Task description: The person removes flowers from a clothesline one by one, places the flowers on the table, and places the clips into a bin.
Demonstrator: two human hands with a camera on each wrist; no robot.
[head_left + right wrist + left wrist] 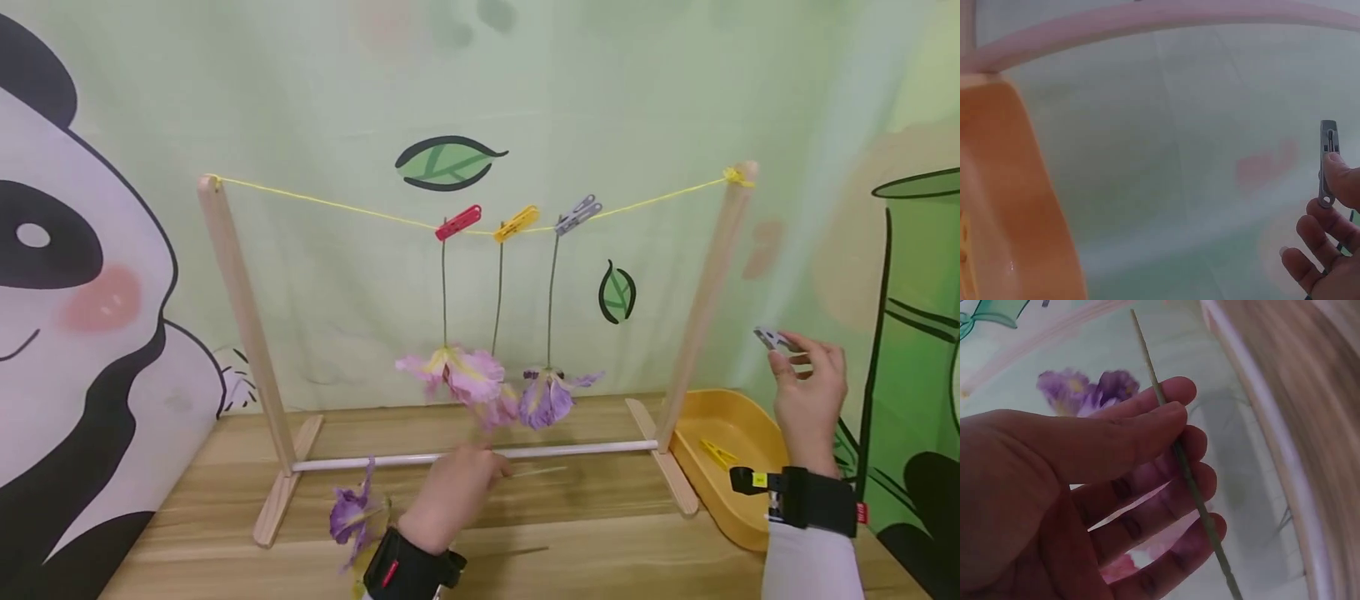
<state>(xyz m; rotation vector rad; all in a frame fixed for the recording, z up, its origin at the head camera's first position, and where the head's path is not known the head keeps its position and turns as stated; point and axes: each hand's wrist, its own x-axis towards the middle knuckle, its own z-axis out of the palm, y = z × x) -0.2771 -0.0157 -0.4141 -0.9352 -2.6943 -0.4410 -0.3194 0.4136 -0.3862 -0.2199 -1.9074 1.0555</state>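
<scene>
Over the table, my left hand (459, 490) pinches a thin green flower stem (1186, 469) between thumb and fingers. To its left is a purple iris (349, 517), which seems to belong to that stem; the hand hides the join. Out at the right, my right hand (813, 400) holds a grey clothespin (770, 338) between thumb and fingertips. Three flowers hang head down from a yellow string (322, 201), clipped by a red clothespin (459, 223), a yellow clothespin (517, 223) and another grey clothespin (579, 215).
Wooden posts (247, 325) carry the string, joined low by a white bar (592, 450). A yellow tray (738, 508) at the right holds a yellow clothespin (717, 454). Another stem (517, 552) lies near the front edge, beside my left wrist.
</scene>
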